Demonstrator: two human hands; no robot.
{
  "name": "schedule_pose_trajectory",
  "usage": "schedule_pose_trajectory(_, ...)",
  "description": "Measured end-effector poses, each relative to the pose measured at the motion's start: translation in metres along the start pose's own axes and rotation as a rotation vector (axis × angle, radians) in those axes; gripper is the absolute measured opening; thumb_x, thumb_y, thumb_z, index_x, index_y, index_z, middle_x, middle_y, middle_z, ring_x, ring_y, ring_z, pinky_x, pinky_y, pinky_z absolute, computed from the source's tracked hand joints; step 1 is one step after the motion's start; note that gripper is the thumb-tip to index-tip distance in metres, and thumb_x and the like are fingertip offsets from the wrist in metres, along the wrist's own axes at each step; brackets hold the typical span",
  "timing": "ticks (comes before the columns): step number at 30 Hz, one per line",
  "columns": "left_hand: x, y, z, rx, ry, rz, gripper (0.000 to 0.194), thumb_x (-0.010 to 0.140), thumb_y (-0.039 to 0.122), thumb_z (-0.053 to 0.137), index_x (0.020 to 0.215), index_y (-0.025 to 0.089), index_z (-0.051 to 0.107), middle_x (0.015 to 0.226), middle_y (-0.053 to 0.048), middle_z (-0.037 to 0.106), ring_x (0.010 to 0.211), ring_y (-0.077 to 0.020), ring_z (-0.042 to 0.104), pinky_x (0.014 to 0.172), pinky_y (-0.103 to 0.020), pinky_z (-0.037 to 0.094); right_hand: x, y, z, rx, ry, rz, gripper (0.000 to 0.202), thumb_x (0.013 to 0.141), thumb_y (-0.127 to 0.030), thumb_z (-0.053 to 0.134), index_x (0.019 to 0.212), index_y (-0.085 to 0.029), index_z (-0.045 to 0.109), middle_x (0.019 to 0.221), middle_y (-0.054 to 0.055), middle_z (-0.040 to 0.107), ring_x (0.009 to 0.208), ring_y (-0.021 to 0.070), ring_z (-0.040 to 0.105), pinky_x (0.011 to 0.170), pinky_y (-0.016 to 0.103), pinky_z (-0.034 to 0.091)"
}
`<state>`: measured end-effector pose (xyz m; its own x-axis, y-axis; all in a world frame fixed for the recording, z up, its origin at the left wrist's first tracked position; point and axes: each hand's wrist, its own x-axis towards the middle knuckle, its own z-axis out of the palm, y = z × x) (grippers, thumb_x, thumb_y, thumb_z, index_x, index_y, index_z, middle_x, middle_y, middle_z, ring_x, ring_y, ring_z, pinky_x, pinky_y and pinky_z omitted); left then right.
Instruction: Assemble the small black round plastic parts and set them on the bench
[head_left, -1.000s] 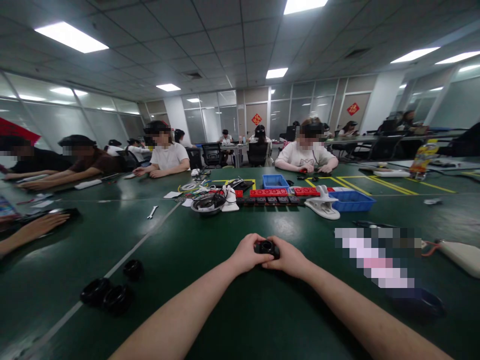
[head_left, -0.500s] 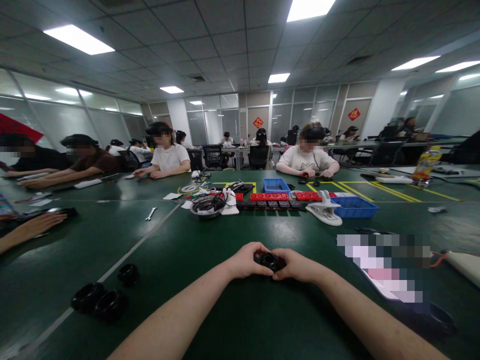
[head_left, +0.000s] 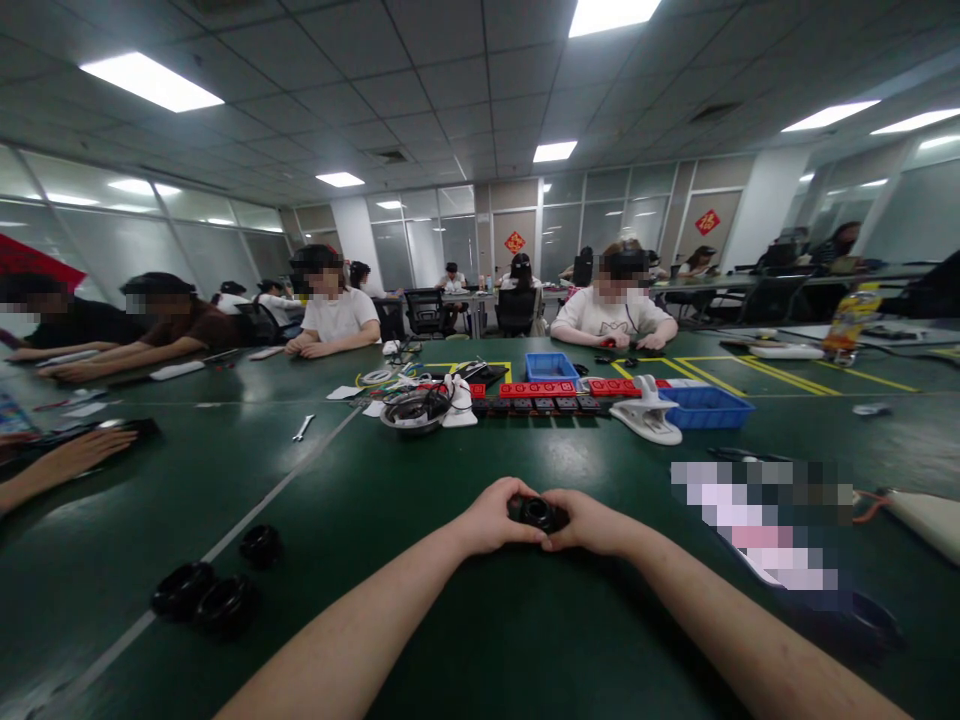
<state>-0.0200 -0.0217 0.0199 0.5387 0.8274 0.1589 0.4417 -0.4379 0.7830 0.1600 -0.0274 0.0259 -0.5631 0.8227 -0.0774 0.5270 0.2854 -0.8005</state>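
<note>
Both my hands meet over the green table, gripping one small black round part with a hole in its middle point(head_left: 537, 513). My left hand point(head_left: 499, 517) curls round its left side, thumb in front. From the right, my right hand point(head_left: 589, 520) closes on the same part, the two thumbs nearly touching. Fingers cover much of the part's sides. Off to the left, black ring-shaped pieces lie on the tabletop: one ring point(head_left: 261, 546) alone, and a second ring point(head_left: 182, 590) touching a third ring point(head_left: 225, 604).
Ahead stand a metal bowl of cables point(head_left: 412, 412), red power strips point(head_left: 537, 389), a white clip stand point(head_left: 646, 412) and blue trays point(head_left: 705, 408). A wrench point(head_left: 303, 428) lies left. Right of my hands is a blurred-out flat object point(head_left: 757, 530). A co-worker's hand point(head_left: 82, 452) rests far left.
Both hands keep their hold on the black part with barely any movement. The view shifts slightly. Across the table, a person in white has drawn their hands together.
</note>
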Motion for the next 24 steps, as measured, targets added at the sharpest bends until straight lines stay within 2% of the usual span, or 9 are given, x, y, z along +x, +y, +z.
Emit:
schedule_pose_trajectory(5,0.0,0.0,0.002,-0.011,0.033,-0.015,0.045,0.05,0.034,0.07,0.089,0.017,0.053,0.085,-0.001,0.049,0.073,-0.0127,0.046,0.064,-0.023,0.036,0.003,0.004,0.002,-0.064,0.059,0.005,0.033,0.053,-0.023,0.067,0.083,-0.015,0.054,0.071,-0.003,0.054,0.065,0.0125,0.049,0.053,0.02,0.035)
schedule_pose_trajectory(17,0.001,0.003,0.007,0.034,0.153,-0.052,0.041,0.052,0.034,0.069,0.085,0.017,0.053,0.086,-0.002,0.049,0.077,-0.015,0.047,0.066,-0.024,0.037,0.01,0.008,0.013,-0.331,0.293,0.063,0.037,0.049,-0.04,0.069,0.068,-0.017,0.046,0.066,-0.002,0.051,0.06,0.0119,0.047,0.048,0.019,0.029)
schedule_pose_trajectory(20,0.002,0.001,0.011,0.053,0.216,-0.085,0.041,0.052,0.034,0.069,0.086,0.017,0.052,0.086,-0.002,0.049,0.078,-0.0157,0.048,0.067,-0.025,0.037,0.011,0.003,0.021,-0.408,0.377,0.143,0.037,0.052,-0.043,0.065,0.07,-0.018,0.045,0.07,0.0,0.053,0.061,0.0131,0.048,0.048,0.02,0.029)
schedule_pose_trajectory(24,0.003,0.0,0.017,0.094,0.311,-0.129,0.038,0.054,0.033,0.068,0.085,0.017,0.052,0.085,-0.003,0.05,0.08,-0.0167,0.048,0.07,-0.027,0.037,0.01,-0.006,0.034,-0.521,0.506,0.244,0.023,0.064,-0.032,0.056,0.076,-0.017,0.044,0.076,0.004,0.054,0.064,0.0148,0.051,0.049,0.022,0.029)
